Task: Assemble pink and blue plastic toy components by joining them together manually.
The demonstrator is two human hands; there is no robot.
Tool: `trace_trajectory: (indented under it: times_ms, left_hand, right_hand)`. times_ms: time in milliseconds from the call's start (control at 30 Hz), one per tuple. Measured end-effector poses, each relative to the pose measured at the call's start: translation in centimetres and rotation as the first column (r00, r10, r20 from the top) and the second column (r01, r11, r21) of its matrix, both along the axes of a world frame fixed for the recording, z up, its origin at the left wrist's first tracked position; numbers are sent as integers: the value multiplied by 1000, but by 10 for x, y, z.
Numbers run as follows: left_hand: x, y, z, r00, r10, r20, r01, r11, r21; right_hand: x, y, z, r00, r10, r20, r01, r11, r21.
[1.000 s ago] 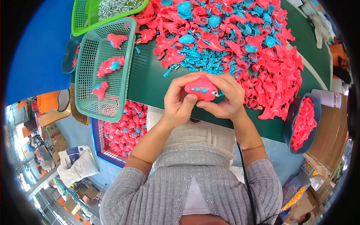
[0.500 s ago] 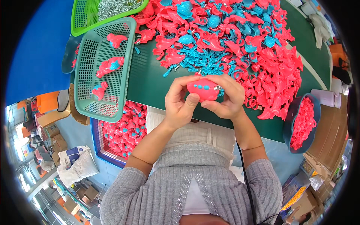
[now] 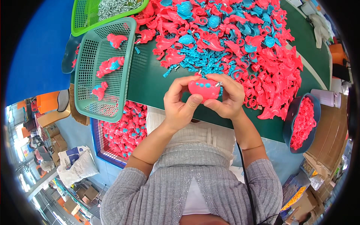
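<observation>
Both of my hands grip one rounded pink plastic toy part (image 3: 204,90) at the near edge of the green table. Small blue dots run across its face, and a small metal piece (image 3: 219,84) sticks out at its right end. My left hand (image 3: 182,99) closes on the left end, thumb on the near side. My right hand (image 3: 229,96) closes on the right end, thumb below. Just beyond my fingers lie small blue plastic pieces (image 3: 202,60) in a loose heap. A large pile of pink plastic parts (image 3: 262,75) spreads over the table behind and to the right.
At left, a pale green basket (image 3: 129,67) holds several pink-and-blue toys. Behind it, a bright green basket (image 3: 84,28) contains metal pieces. A blue crate (image 3: 98,144) of pink-and-blue toys stands low left. A dark tub (image 3: 315,112) of pink rings sits at the right table edge.
The pink part has turned slightly in my fingers, so its blue dots and the metal piece sit a little higher. Both hands keep their hold.
</observation>
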State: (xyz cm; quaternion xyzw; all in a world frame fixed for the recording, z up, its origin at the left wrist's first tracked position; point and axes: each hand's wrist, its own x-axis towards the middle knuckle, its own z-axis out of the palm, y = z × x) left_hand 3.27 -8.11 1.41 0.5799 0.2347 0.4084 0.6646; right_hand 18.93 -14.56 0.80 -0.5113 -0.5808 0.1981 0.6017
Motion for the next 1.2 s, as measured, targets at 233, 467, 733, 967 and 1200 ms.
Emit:
trace_trajectory:
  times_ms: [233,467,733,967,1200]
  left_hand:
    - [-8,16,-3,940,332,-79,-172,660,731]
    - [-9,14,0,919,371,-135,-112,573,812]
    - [-9,17,-3,893,417,-168,-67,493,867]
    - [-7,15,-8,893,427,-144,-105,508,855]
    - [-8,13,-10,886,439,-148,-106,502,858]
  right_hand:
    - [0,-3,0,995,-101,9,101,994,-39]
    - [-1,-1,2,989,-146,39,146,989,-16]
    - [-3,1,2,976,-197,95,194,980,35]
    - [-3,3,3,929,-272,250,246,961,131]
    - [-3,10,-5,804,-476,357,326,855,404]
